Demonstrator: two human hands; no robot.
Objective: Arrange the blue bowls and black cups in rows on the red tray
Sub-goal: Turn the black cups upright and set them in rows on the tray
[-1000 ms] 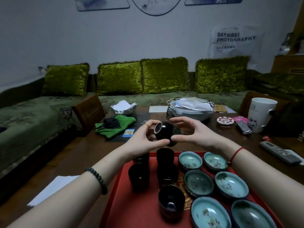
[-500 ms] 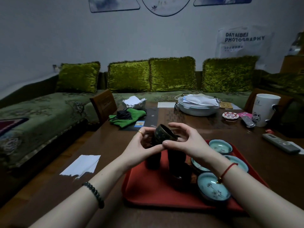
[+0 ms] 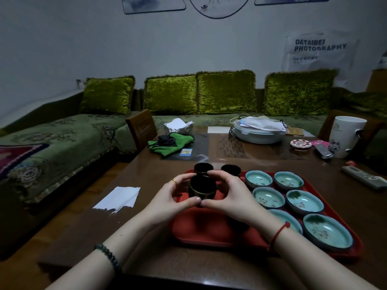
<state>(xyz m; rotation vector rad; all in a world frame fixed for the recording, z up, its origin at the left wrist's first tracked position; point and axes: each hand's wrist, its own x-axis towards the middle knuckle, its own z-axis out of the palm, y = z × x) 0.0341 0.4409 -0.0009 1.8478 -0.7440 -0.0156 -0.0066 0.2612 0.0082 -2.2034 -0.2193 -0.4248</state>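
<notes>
left: dark, possibly green, bead bracelet (image 3: 107, 256) | gold ring (image 3: 174, 181) | right: red cord (image 3: 279, 232)

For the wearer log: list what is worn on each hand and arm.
The left hand has a thin gold ring on one finger, and a bracelet of dark green round beads circles that wrist. The right hand wears no ring that shows; a thin red string is tied round its wrist. No sleeves or gloves are in view.
</notes>
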